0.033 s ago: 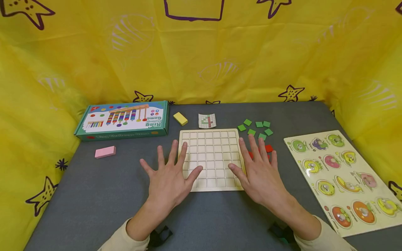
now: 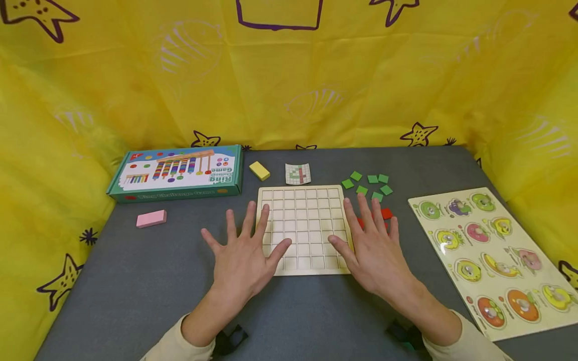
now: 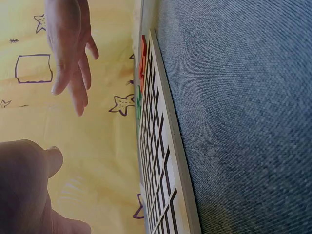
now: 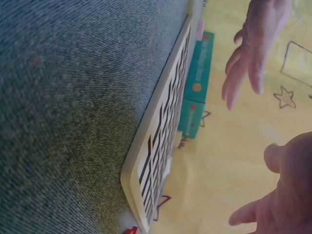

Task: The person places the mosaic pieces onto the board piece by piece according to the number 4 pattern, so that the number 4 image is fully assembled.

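A wooden grid board (image 2: pixel 308 220) lies flat at the middle of the dark table. My left hand (image 2: pixel 244 258) is held up over its left edge, palm down, fingers straight and spread. Over the right edge my right hand (image 2: pixel 377 255) is spread the same way. Both hands hold nothing, and the wrist views show them raised well above the board. Small green tiles (image 2: pixel 372 179) lie loose beyond the right fingertips. Red tiles (image 2: pixel 387 213) beside the board are partly hidden by the right hand. A small card (image 2: pixel 298 174) with a coloured grid pattern lies behind the board.
At the back left is a green game box (image 2: pixel 176 173), with a pink block (image 2: pixel 151 219) in front of it. A yellow block (image 2: pixel 259 171) sits between box and card. On the right lies a fruit puzzle board (image 2: pixel 492 265). Yellow cloth (image 2: pixel 289 75) surrounds the table.
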Tool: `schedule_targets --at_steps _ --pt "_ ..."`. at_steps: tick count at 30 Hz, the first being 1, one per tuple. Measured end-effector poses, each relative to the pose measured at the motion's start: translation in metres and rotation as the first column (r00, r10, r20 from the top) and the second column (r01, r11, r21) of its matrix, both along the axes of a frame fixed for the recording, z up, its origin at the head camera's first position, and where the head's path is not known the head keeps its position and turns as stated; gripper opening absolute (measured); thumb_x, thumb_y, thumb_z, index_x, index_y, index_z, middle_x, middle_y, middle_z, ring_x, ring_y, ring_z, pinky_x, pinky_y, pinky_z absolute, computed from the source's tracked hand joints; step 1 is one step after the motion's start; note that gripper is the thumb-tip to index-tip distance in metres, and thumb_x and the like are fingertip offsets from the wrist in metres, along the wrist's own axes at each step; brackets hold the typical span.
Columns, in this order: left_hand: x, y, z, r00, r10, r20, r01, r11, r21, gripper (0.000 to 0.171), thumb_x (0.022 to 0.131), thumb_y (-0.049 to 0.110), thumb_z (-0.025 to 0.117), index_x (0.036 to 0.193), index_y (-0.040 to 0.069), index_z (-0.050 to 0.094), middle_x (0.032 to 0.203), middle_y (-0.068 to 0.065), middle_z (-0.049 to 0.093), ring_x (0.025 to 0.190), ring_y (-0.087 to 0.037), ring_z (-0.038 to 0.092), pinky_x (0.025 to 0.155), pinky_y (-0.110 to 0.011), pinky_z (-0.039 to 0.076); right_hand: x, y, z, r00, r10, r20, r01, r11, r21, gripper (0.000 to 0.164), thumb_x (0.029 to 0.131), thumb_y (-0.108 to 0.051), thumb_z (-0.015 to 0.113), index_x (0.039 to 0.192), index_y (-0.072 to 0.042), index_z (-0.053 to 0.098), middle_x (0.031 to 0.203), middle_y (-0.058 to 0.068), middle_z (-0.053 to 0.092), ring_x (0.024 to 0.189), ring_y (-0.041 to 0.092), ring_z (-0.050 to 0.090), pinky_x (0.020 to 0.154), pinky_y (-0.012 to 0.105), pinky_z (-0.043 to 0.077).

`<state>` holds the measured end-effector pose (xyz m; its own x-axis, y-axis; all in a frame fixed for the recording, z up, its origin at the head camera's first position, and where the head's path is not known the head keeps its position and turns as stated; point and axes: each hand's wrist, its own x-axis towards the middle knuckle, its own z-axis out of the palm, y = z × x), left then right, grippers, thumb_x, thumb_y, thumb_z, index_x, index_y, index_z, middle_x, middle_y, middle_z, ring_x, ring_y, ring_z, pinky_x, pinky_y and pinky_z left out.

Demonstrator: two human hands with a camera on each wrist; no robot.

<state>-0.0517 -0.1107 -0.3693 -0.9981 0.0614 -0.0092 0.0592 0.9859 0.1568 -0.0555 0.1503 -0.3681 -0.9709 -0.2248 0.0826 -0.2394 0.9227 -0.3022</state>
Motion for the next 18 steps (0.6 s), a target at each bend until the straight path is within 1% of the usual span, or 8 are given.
schedule_targets --at_steps 10,16,18 --pt "-0.0006 -0.0011 0.0016 1.000 -0.003 -0.018 0.003 1.000 -0.009 0.093 0.095 0.084 0.037 0.168 0.028 0.022 0.175 -0.008 0.016 0.157 -0.053 0.017 0.106 -0.091 0.006 -0.0038 0.0004 0.0006 1.000 -0.003 0.020 0.003 1.000 -0.009 0.084 0.105 -0.063 0.046 0.169 -0.015 0.017 0.176 0.017 0.007 0.161 0.047 0.003 0.116 0.081 0.010" --pt "-0.0002 -0.0035 0.0029 1.000 -0.010 0.004 0.010 1.000 -0.003 0.096 0.093 0.084 0.040 0.168 0.026 0.023 0.175 -0.009 0.017 0.157 -0.051 0.017 0.108 -0.090 0.008 -0.0064 0.0035 0.0001 1.000 -0.007 0.031 0.008 1.000 -0.021 0.085 0.105 -0.063 0.046 0.169 -0.015 0.017 0.176 0.017 0.005 0.161 0.047 0.002 0.116 0.081 0.011" --pt "0.0004 -0.0053 0.0030 1.000 -0.017 0.019 0.018 1.000 -0.013 0.098 0.093 0.084 0.042 0.168 0.025 0.023 0.175 -0.009 0.018 0.157 -0.050 0.018 0.109 -0.089 0.008 -0.0083 0.0057 0.0005 1.000 -0.005 0.031 0.006 1.000 -0.028 0.086 0.104 -0.062 0.049 0.168 -0.013 0.019 0.176 0.018 0.007 0.160 0.048 0.004 0.116 0.080 0.013"
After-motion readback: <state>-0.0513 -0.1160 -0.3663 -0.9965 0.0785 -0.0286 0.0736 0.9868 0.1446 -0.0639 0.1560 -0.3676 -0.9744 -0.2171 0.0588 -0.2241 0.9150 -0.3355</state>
